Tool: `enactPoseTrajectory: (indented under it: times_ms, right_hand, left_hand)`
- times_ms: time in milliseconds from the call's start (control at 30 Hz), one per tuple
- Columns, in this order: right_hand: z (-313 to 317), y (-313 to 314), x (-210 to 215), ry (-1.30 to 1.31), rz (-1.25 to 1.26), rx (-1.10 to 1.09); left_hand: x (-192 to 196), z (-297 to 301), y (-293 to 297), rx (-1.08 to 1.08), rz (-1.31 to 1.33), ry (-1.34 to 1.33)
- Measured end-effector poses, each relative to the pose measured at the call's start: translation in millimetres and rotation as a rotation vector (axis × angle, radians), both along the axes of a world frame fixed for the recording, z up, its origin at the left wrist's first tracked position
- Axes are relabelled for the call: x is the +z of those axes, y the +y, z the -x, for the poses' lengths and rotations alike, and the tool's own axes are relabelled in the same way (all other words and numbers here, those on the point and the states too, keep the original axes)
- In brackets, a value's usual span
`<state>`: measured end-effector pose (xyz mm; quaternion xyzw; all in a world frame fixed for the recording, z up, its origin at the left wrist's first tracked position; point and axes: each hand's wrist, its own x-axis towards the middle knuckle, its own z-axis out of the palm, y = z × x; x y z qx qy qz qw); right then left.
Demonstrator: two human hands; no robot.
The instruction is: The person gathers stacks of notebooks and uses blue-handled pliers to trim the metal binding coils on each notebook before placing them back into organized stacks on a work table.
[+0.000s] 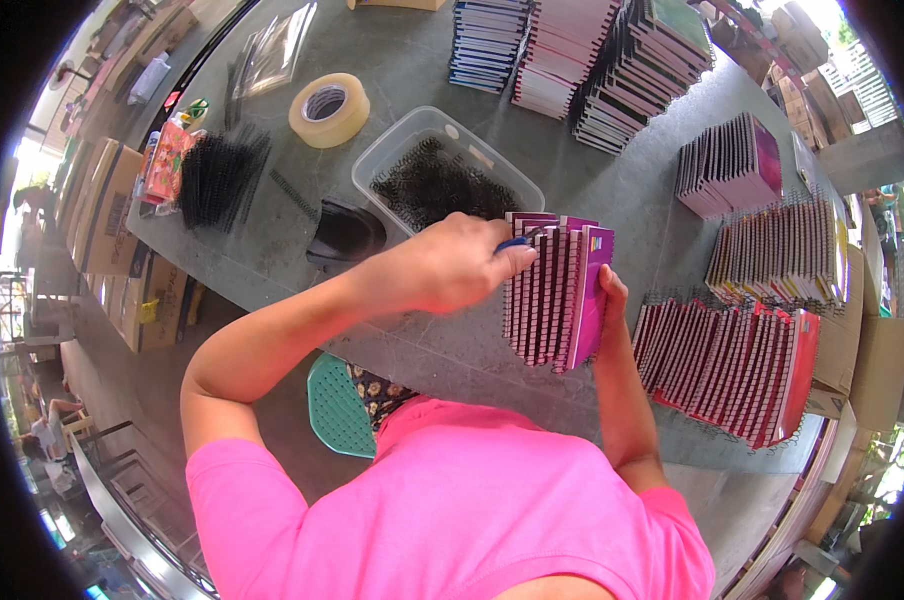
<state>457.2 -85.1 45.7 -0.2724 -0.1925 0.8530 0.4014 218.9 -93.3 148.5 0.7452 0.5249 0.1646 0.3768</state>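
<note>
A small stack of purple spiral notebooks (590,290) stands on the table in front of me, with its dark coil bindings toward my left. Against the right side of the stack, my right hand (612,298) is closed, steadying the covers. My left hand (464,262) is closed round a small blue-handled hand tool (515,243). The tool's tip meets the upper end of the coils; its jaws are too small to make out. Just beyond my left hand sits a clear plastic tub (450,122) holding black spiral coils (434,183).
Red notebooks (727,370), yellow-edged notebooks (780,248) and purple notebooks (729,165) stand at the right. Taller stacks (632,80) line the back. A tape roll (329,110), loose coils (222,180) and a black holder (345,235) lie leftward. A green stool (334,410) is below.
</note>
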Motion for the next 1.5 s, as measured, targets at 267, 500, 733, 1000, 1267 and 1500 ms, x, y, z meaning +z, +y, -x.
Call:
enactPoseTrajectory:
  times_ms: [267, 500, 733, 1000, 1267, 1500]
  right_hand:
    - [-2, 2, 3, 0.067, -0.025, 0.062]
    - [-9, -4, -12, 0.079, 0.004, 0.081]
    - [-33, -11, 1, -0.005, 0.051, 0.021]
    - [-3, -28, 53, -1.951, -1.113, 0.159]
    - [-1, -37, 49, -1.956, -1.062, 0.317]
    - [-70, -126, 91, -1.595, -0.865, -0.011]
  left_hand:
    - [22, 1, 10, -0.015, 0.958, -0.573]
    - [5, -13, -21, 0.008, -0.334, 0.208]
    - [-49, 14, -95, -0.046, -0.192, 0.23]
    - [-148, 37, -127, -0.018, -0.563, 0.365]
    - [-63, -78, -24, -0.392, -0.787, 0.181]
    - [-82, -98, -1, -0.41, -0.522, 0.276]
